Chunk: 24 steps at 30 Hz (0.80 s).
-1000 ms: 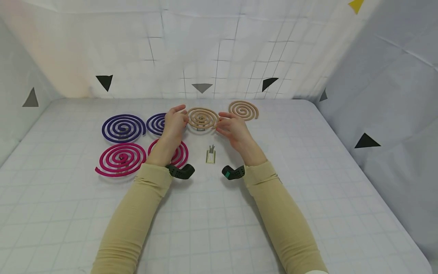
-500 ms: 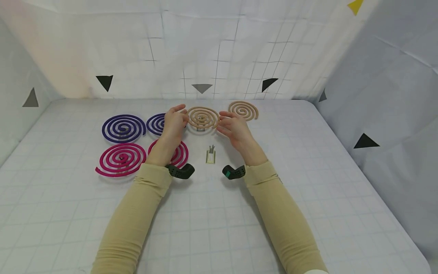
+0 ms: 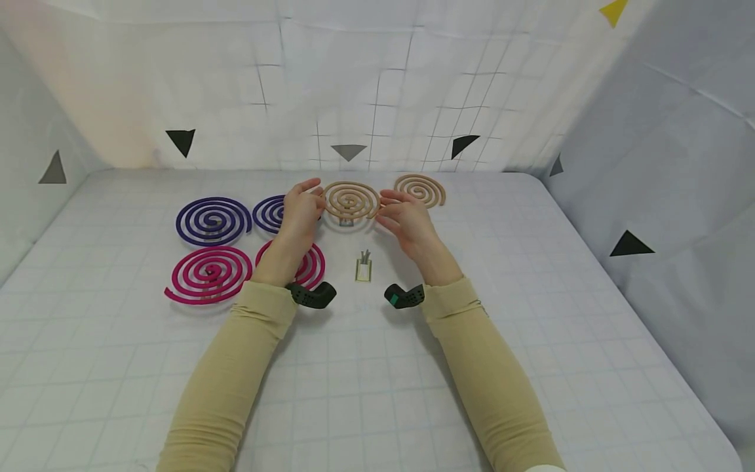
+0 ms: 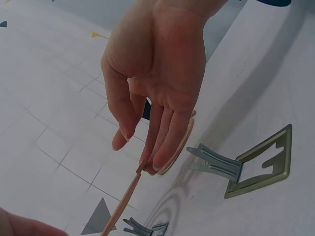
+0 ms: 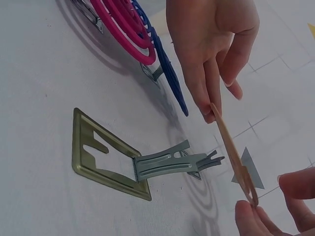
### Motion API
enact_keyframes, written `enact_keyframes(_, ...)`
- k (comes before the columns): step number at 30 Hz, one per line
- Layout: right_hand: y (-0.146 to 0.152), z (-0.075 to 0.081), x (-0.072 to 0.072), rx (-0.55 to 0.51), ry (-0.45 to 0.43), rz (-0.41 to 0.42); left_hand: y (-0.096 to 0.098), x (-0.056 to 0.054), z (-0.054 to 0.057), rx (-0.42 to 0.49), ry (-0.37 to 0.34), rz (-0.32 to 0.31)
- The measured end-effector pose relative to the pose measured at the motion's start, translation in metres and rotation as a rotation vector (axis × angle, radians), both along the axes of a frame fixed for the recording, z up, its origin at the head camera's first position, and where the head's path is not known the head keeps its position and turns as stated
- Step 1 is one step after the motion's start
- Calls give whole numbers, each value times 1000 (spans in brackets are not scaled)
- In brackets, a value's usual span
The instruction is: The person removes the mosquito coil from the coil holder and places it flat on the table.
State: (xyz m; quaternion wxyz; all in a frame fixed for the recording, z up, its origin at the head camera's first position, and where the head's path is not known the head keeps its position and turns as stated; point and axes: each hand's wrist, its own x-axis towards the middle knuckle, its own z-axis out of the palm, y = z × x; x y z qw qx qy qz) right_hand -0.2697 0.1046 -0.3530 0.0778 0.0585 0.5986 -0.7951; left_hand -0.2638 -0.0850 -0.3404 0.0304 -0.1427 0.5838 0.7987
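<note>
The held tan coil (image 3: 350, 200) sits slightly higher and farther right than a second ago, and the right hand (image 3: 411, 221) has edged right with it. That hand's fingertips hold its right edge; the left hand (image 3: 303, 208) holds its left edge. A metal stand (image 3: 346, 223) is below it, another stand (image 5: 142, 167) nearer. Another tan coil (image 3: 419, 189) lies far right, blue coils (image 3: 213, 221) left.

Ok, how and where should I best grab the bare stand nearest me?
Probably pinch the stand by its prongs from above: they rise up while the frame lies flat. Favour the right side; a pink coil sits to the left.
</note>
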Motion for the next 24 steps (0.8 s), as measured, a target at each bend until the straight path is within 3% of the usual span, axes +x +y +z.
enact_keyframes(13,5,-2,-2,-20,50,-84,4,2,1,13,56,4)
enact_keyframes(24,10,-5,-3,-20,24,-116,8,3,0,28,78,4)
